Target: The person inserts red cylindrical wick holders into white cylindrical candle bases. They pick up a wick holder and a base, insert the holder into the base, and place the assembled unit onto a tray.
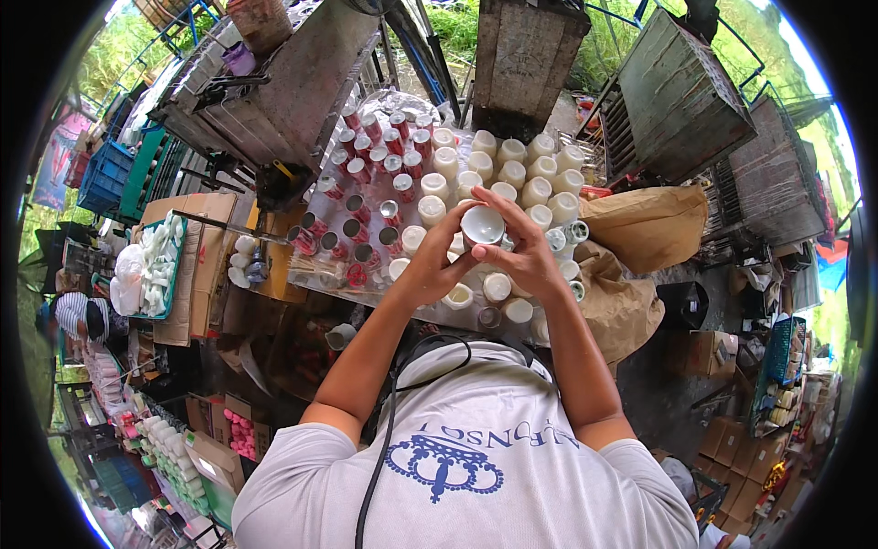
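Over the near part of the table (315, 276), both my hands hold one small round cup (482, 225) with a pale inside and a darker rim. My left hand (441, 258) curls around its left side. From the right, my right hand (526, 245) wraps it, its fingers over the far edge and its thumb at the near edge. The cup's mouth faces up toward me, and the hands hide its sides. Beneath and around the hands stand several whitish candle-like cylinders (536, 190). Farther left are several red containers with silvery tops (393, 140), some of them tipped over.
Brown paper (649, 224) lies crumpled along the table's right side. Large metal boxes on stands (672, 96) rise beyond the table. At left, a green tray (169, 274) holds white pieces near cardboard (197, 302). Cardboard boxes (736, 467) are stacked at lower right.
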Available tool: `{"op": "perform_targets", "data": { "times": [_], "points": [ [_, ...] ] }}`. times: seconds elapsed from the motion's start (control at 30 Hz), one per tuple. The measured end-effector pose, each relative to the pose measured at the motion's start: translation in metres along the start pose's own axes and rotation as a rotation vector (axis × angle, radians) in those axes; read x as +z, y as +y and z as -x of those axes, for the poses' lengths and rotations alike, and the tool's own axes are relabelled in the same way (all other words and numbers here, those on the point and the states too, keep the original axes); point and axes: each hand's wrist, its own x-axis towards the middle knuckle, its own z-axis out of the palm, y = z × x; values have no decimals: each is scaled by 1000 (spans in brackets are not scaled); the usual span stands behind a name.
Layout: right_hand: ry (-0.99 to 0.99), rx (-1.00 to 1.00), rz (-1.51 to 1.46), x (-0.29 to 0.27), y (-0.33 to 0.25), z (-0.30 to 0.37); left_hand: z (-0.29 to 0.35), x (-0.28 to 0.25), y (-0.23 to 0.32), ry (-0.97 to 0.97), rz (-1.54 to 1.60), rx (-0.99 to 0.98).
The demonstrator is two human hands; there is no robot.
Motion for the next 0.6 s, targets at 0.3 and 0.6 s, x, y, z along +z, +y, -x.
{"op": "perform_targets", "data": {
  "times": [0.3,0.6],
  "points": [
    [201,-236,523,-7,-27,1,0,5,-21,142,7,114],
    [73,-260,610,-2,-33,-2,8,16,-24,-6,50,-146]
  ]
}}
